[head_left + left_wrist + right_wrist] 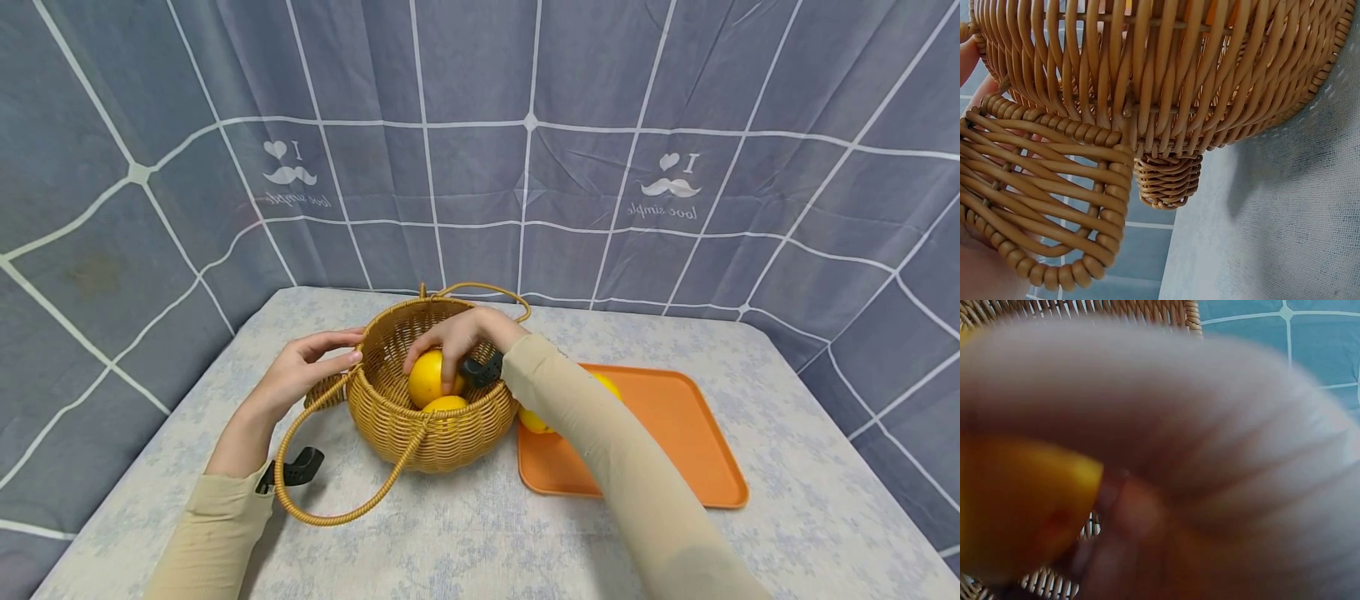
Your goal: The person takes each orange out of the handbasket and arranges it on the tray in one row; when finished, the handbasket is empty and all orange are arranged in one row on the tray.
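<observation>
A round wicker basket [431, 437] stands on the table with its long loop handles folded outward. My right hand [459, 337] reaches inside and grips a yellow-orange fruit [426, 379], its fingers curled round it. The same fruit [1016, 509] fills the left of the right wrist view, against the palm. Beside it in the basket sits a second yellow fruit [446, 403], partly hidden by the rim. My left hand [303, 371] touches the basket's left rim with fairly straight fingers and thumb. A woven side tab [1047, 187] hides much of that hand in the left wrist view.
An orange tray [667, 433] lies to the right of the basket. On its left part are yellow fruit [536, 421], partly covered by my right forearm. One handle loop [337, 521] reaches toward the front left. A grey-blue checked curtain [480, 167] surrounds the table.
</observation>
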{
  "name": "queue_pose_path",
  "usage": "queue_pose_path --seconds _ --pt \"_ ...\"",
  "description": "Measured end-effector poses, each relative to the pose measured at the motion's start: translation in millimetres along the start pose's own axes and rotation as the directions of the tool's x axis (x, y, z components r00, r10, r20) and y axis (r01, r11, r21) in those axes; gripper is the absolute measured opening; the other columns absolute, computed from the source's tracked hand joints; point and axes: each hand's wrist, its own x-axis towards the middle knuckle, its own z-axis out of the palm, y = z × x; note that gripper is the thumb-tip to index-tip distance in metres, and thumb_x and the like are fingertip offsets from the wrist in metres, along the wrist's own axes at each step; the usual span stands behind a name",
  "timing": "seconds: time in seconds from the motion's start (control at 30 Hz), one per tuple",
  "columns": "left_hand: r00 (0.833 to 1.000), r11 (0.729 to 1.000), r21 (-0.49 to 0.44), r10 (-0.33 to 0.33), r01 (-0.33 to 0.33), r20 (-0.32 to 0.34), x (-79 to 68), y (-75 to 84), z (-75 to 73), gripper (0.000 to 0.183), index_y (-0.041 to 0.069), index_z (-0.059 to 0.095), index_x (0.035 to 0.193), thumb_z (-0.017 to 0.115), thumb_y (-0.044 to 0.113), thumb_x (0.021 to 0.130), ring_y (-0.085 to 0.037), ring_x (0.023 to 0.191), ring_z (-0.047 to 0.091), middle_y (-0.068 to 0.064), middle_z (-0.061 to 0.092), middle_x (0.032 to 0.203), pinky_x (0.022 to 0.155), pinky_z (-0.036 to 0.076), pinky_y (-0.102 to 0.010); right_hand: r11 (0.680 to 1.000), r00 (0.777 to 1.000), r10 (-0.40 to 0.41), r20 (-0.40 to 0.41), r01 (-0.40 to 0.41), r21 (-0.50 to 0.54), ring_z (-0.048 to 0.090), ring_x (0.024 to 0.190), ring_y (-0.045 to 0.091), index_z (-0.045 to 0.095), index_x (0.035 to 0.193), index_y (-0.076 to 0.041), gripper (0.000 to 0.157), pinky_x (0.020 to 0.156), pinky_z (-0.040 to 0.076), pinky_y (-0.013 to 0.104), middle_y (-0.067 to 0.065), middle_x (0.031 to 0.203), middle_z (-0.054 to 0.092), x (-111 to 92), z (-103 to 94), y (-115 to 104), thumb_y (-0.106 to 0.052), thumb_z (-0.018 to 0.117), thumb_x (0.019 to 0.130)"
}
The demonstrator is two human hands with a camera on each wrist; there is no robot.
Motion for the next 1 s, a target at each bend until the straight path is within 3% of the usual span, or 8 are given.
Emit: queue_pose_path --seconds 0.2,0.6,1.0 --pt "1.0 1.0 -0.006 -0.005 0.005 0.001 -0.4 1.8 0.8 0.04 0.001 0.06 0.123 0.065 0.023 0.09 -0.031 0.134 0.032 -0.013 0.049 0.137 0.108 0.022 -0.055 0.991 0.992 -0.129 0.01 0.129 -0.033 0.05 0.106 0.018 0.047 0.135 -0.005 0.07 0.089 0.046 0.028 0.003 0.129 0.047 0.6 -2.2 -2.3 -0.006 0.078 0.072" --pt "1.0 1.0 -0.015 0.01 -0.01 0.007 -1.5 1.8 1.0 0.038 -0.001 0.06 0.122 0.065 0.02 0.091 -0.031 0.134 0.031 -0.015 0.048 0.137 0.108 0.022 -0.055 0.996 0.997 -0.07 0.012 0.071 -0.055 0.049 0.108 0.017 0.046 0.135 -0.012 0.075 0.09 0.046 0.028 0.001 0.128 0.045 -2.2 0.5 -6.5 -0.012 0.082 0.07" --pt "1.0 1.0 -0.01 0.022 -0.022 0.008 -1.5 -0.2 -0.9 0.039 -0.001 0.06 0.121 0.065 0.022 0.09 -0.031 0.134 0.031 -0.012 0.051 0.136 0.108 0.021 -0.055 0.993 0.994 -0.113 0.002 0.113 -0.024 0.049 0.107 0.018 0.04 0.133 -0.01 0.073 0.091 0.045 0.028 0.003 0.128 0.042 -0.7 3.6 -6.8 -0.011 0.08 0.072"
